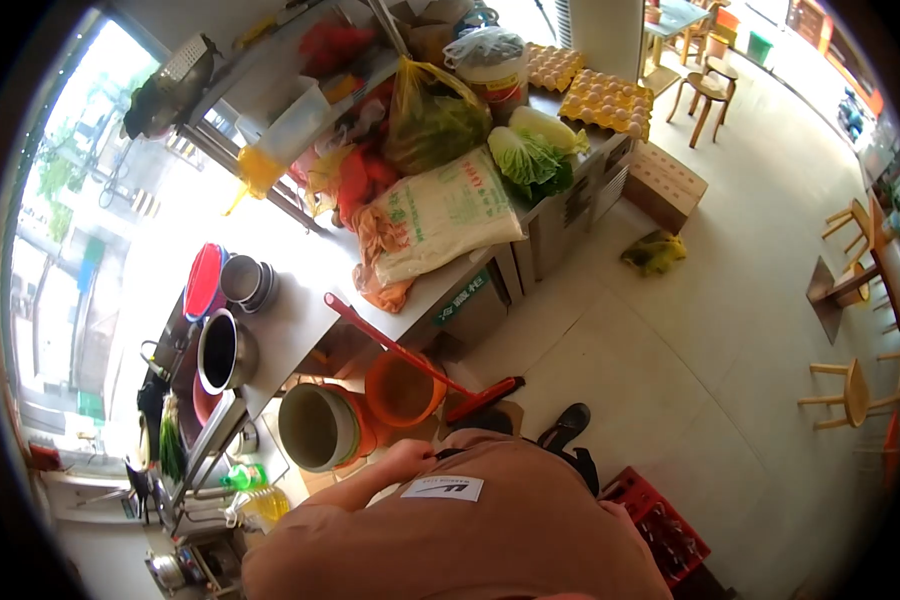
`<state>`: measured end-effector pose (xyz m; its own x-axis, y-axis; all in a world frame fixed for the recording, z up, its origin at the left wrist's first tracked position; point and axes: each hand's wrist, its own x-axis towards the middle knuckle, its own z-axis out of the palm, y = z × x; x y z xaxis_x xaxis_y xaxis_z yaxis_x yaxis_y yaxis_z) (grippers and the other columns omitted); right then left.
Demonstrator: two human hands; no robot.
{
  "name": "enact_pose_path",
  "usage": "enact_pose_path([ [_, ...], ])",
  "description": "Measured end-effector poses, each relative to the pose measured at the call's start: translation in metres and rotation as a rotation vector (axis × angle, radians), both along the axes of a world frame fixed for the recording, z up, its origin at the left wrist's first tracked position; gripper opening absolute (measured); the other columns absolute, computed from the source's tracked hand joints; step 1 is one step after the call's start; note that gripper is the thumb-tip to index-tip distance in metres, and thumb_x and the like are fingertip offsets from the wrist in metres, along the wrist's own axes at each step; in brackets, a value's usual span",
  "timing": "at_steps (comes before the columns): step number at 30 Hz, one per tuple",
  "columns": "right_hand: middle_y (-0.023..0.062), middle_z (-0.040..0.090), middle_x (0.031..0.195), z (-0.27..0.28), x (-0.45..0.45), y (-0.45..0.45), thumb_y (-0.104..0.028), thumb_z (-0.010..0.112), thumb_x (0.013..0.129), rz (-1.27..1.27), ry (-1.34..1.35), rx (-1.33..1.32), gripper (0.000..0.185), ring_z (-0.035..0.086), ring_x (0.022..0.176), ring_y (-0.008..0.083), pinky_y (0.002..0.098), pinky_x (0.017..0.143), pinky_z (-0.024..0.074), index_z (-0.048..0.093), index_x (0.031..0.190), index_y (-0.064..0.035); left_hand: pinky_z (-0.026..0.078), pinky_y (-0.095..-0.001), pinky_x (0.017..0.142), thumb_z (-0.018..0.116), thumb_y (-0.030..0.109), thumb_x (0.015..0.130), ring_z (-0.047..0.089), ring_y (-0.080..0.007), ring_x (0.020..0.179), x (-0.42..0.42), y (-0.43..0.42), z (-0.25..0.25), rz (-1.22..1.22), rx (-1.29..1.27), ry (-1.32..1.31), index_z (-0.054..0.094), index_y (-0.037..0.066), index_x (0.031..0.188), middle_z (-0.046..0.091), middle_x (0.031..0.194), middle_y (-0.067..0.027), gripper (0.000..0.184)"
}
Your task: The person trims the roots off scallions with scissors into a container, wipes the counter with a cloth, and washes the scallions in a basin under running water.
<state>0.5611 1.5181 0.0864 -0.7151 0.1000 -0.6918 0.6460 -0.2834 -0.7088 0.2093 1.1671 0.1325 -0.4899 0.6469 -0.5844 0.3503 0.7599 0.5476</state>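
My left hand (pixel 408 459) is at the waist of the brown shirt (pixel 490 520), beside a dark strap; its fingers are mostly hidden, and what they hold cannot be made out. Only a bit of my right arm shows at the shirt's right side, and the hand there is hidden. Nearest to my left hand are an orange bucket (pixel 404 390), a grey-green bucket (pixel 317 428) and a red-handled broom (pixel 390 345) leaning over the orange one. Dark shoes (pixel 567 425) stand on the floor just ahead.
A steel counter (pixel 295 325) holds a white sack (pixel 455 215), cabbages (pixel 530 155), egg trays (pixel 607 103) and metal bowls (pixel 225 350). A red crate (pixel 660 530) stands at the right, with a cardboard box (pixel 663 187) and wooden stools (pixel 850 395) farther off.
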Motion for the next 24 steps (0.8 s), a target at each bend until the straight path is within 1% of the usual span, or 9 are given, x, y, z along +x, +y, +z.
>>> enact_pose_path([
  [2,0.0012,0.062,0.087,0.014,-0.015,0.035,-0.018,0.074,0.084,0.099,-0.067,0.024,0.024,0.053,0.083,0.0099,0.0264,0.075,0.0448,0.062,0.096,-0.0008,0.05,-0.0436,0.069,0.063,0.026,0.083,0.064,-0.0372,0.08,-0.004,0.035,0.008,0.033,-0.003,-0.028,0.069,0.006,0.087,0.066,0.083,-0.0186,0.021],
  [4,-0.0002,0.061,0.087,0.013,-0.026,0.064,-0.019,0.074,0.085,-0.02,0.024,-0.051,0.024,0.053,0.082,0.0092,0.0264,0.074,0.0451,0.063,0.094,-0.0005,0.049,-0.0459,0.071,0.059,0.028,0.083,0.063,-0.0376,0.082,-0.01,0.066,0.011,0.012,-0.048,-0.05,0.068,0.007,0.084,0.066,0.083,-0.0176,0.023],
  [5,-0.0002,0.061,0.087,0.003,-0.026,0.079,-0.019,0.074,0.085,0.017,0.015,-0.047,0.024,0.053,0.082,0.0092,0.0264,0.074,0.0451,0.063,0.094,-0.0005,0.049,-0.0459,0.071,0.059,0.028,0.083,0.063,-0.0376,0.082,-0.012,0.083,0.014,0.05,-0.044,-0.059,0.068,0.007,0.084,0.066,0.083,-0.0176,0.023],
  [7,-0.0006,0.062,0.086,-0.083,0.007,0.1,-0.019,0.075,0.085,-0.05,-0.027,-0.004,0.024,0.054,0.082,0.0082,0.0257,0.074,0.0454,0.063,0.095,-0.0009,0.048,-0.0476,0.072,0.056,0.029,0.083,0.063,-0.0381,0.084,-0.021,0.113,0.015,-0.051,-0.057,-0.067,0.066,0.006,0.082,0.065,0.084,-0.018,0.025],
  [10,-0.0013,0.061,0.084,-0.067,-0.035,0.151,-0.019,0.075,0.084,-0.057,-0.091,0.061,0.023,0.053,0.08,0.0082,0.0254,0.073,0.0452,0.063,0.094,-0.0015,0.047,-0.0483,0.071,0.056,0.029,0.083,0.062,-0.0382,0.085,-0.032,0.144,-0.013,-0.05,-0.013,-0.059,0.065,0.005,0.081,0.065,0.084,-0.0179,0.026],
  [14,-0.0021,0.06,0.082,-0.015,-0.116,0.204,-0.017,0.075,0.084,-0.058,-0.173,0.147,0.021,0.053,0.078,0.0081,0.025,0.071,0.045,0.063,0.091,-0.0023,0.048,-0.0475,0.071,0.056,0.028,0.083,0.062,-0.038,0.084,-0.064,0.19,-0.033,0.007,0.088,-0.083,0.065,0.006,0.082,0.066,0.084,-0.0176,0.024],
  [20,-0.0034,0.06,0.079,0.037,-0.236,0.256,-0.016,0.076,0.084,-0.031,-0.237,0.231,0.019,0.053,0.074,0.0079,0.0243,0.069,0.0446,0.062,0.088,-0.0035,0.048,-0.045,0.066,0.059,0.027,0.082,0.064,-0.0347,0.078,-0.141,0.233,-0.031,-0.021,0.06,-0.174,0.064,0.005,0.082,0.066,0.08,-0.0153,0.023],
  [22,-0.0039,0.059,0.077,0.052,-0.275,0.267,-0.015,0.076,0.084,0.04,-0.237,0.23,0.018,0.053,0.073,0.0078,0.0243,0.068,0.0445,0.062,0.086,-0.004,0.046,-0.0432,0.066,0.06,0.029,0.084,0.062,-0.0341,0.078,-0.155,0.236,-0.038,0.061,0.053,-0.396,0.065,0.006,0.086,0.066,0.084,-0.0166,0.023],
  [24,-0.0041,0.059,0.077,0.051,-0.307,0.286,-0.013,0.075,0.084,0.137,-0.143,0.203,0.016,0.053,0.072,0.0074,0.0244,0.066,0.0447,0.062,0.085,-0.0048,0.047,-0.0415,0.065,0.061,0.027,0.084,0.063,-0.0307,0.076,-0.163,0.24,-0.035,0.104,0.042,-0.407,0.066,0.007,0.087,0.066,0.083,-0.0152,0.021],
])
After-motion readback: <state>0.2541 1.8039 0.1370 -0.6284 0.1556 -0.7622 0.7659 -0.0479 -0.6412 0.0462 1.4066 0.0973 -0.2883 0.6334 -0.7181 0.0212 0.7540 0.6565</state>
